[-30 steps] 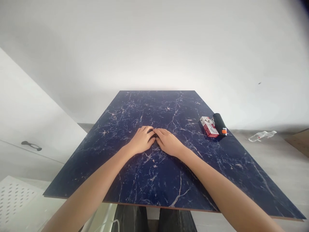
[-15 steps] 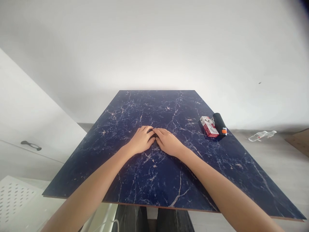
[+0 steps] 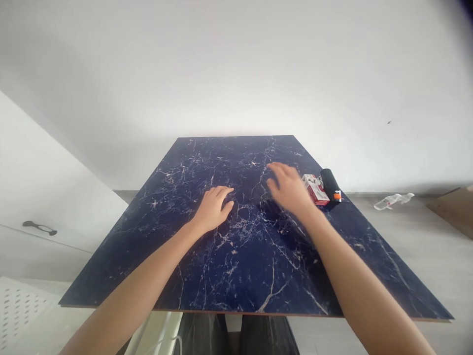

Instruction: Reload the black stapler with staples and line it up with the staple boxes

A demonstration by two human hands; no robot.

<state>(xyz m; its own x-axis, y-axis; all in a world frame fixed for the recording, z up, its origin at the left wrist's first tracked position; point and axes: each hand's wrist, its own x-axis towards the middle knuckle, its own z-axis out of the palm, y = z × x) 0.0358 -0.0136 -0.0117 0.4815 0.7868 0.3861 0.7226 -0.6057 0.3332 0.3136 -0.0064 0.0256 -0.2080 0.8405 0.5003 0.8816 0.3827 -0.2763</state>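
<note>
My left hand rests near the middle of the blue marble-patterned table, fingers stretched forward and thumb apart, with nothing visible in it. Over the table to its right, my right hand appears raised, a shadow below it. It is slightly blurred, but its thumb and fingers are apart and I see nothing between them. Just right of that hand are a small red and white box and, touching or close against it, a black roll-shaped item with an orange patch.
A white wall stands behind the table's far edge. Right of the table, a clear plastic bottle lies on the floor near a brown board or box. On the left is a white cabinet with a dark handle.
My hands, together at the table's middle before, have parted. The right hand has moved right and away from me, towards the box. My left hand has stayed almost in place. The view has shifted slightly.
</note>
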